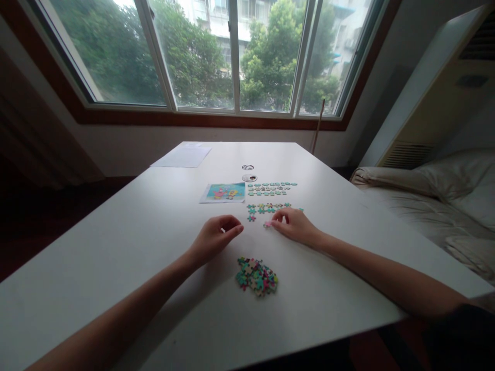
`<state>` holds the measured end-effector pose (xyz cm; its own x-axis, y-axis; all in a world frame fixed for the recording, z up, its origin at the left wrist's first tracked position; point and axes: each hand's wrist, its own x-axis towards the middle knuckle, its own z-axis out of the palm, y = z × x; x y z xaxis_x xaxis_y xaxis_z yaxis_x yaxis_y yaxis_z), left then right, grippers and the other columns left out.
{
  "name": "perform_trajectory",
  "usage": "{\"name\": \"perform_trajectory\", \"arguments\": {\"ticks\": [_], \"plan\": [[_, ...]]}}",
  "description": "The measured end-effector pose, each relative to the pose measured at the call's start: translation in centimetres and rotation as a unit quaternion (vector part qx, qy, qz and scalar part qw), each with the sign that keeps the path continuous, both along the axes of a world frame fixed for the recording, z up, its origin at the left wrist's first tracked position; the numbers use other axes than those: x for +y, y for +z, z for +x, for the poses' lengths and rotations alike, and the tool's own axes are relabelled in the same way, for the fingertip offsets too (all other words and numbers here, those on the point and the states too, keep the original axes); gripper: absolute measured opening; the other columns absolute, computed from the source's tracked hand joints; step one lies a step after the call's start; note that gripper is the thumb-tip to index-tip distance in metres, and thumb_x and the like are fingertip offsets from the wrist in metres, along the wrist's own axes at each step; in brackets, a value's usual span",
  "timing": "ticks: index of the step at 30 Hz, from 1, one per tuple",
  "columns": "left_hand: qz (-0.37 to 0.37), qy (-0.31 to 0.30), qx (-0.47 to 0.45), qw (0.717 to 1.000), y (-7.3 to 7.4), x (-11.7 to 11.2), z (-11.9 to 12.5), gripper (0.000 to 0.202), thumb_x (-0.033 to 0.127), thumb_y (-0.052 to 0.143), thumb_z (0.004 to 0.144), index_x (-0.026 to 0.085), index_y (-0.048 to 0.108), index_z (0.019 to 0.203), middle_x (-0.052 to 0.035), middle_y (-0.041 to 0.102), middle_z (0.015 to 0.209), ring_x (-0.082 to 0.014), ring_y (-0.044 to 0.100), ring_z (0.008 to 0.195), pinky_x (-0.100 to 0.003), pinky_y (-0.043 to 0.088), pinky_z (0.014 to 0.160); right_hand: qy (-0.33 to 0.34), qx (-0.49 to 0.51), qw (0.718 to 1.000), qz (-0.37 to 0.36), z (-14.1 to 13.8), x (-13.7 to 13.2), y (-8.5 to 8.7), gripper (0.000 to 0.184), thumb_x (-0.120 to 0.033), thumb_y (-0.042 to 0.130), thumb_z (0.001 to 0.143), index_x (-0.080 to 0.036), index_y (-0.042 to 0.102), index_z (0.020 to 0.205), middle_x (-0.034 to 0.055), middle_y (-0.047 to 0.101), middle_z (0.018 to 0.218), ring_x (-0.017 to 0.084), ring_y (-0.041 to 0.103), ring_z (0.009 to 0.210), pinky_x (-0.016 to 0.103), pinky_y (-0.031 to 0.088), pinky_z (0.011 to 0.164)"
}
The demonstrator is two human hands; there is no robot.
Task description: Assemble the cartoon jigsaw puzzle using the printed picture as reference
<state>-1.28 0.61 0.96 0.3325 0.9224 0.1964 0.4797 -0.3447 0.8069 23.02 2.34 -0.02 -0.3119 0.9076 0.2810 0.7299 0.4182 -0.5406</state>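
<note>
Head | left hand (216,235) loosely curled | right hand (296,225) pinching pink piece (267,224)

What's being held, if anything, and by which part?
A small pink jigsaw piece, by its right edge, in the fingers of the right hand; whether it's off the white table can't be told. Left hand: nothing visible.

I see 1 pink pc (267,224) just nearside of multicol. pc rows (269,205); mixed-col. pc pile (256,278) heaped nearer cam.
</note>
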Motion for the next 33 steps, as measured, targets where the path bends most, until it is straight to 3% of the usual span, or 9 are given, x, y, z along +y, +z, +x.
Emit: {"name": "perform_trajectory", "arguments": {"ticks": [3,14,22,33], "plan": [[0.007,0.002,0.012,1.000,0.0,0.1,-0.1,0.024,0.036,0.055,0.076,0.014,0.062,0.072,-0.0016,0.060,0.064,-0.0119,0.051,0.059,-0.022,0.038,0.053,0.016,-0.019,1.000,0.012,0.0,0.4,-0.2,0.018,-0.031,0.061,0.075,-0.017,0.063,0.086,0.0022,0.061,0.077,0.010,0.048,0.061,0.023,0.036,0.059],[0.033,0.004,0.042,0.999,-0.1,0.0,-0.4,0.023,0.034,0.053,0.078,0.014,0.062,0.072,-0.0009,0.060,0.062,-0.0102,0.048,0.056,-0.021,0.037,0.051,0.089,-0.023,0.996,0.012,-1.7,2.0,-0.1,0.014,-0.019,0.057,0.078,-0.019,0.069,0.085,0.0022,0.059,0.077,0.009,0.048,0.061,0.023,0.038,0.064],[0.038,0.004,0.046,0.998,0.1,-0.1,-0.3,0.022,0.033,0.053,0.078,0.013,0.062,0.072,-0.0004,0.059,0.062,-0.0099,0.047,0.055,-0.021,0.037,0.051,0.082,-0.028,0.996,0.029,-2.2,2.4,0.0,0.017,-0.013,0.055,0.077,-0.018,0.070,0.084,0.0019,0.058,0.073,0.009,0.047,0.059,0.022,0.037,0.063],[0.041,0.004,0.058,0.997,0.2,-0.2,-0.2,0.022,0.033,0.053,0.078,0.014,0.062,0.072,-0.0007,0.061,0.063,-0.0106,0.049,0.056,-0.022,0.037,0.053,0.074,-0.021,0.995,0.057,-2.0,2.0,0.0,0.015,-0.018,0.054,0.080,-0.018,0.068,0.087,0.0032,0.060,0.078,0.010,0.050,0.063,0.024,0.039,0.065]]}}
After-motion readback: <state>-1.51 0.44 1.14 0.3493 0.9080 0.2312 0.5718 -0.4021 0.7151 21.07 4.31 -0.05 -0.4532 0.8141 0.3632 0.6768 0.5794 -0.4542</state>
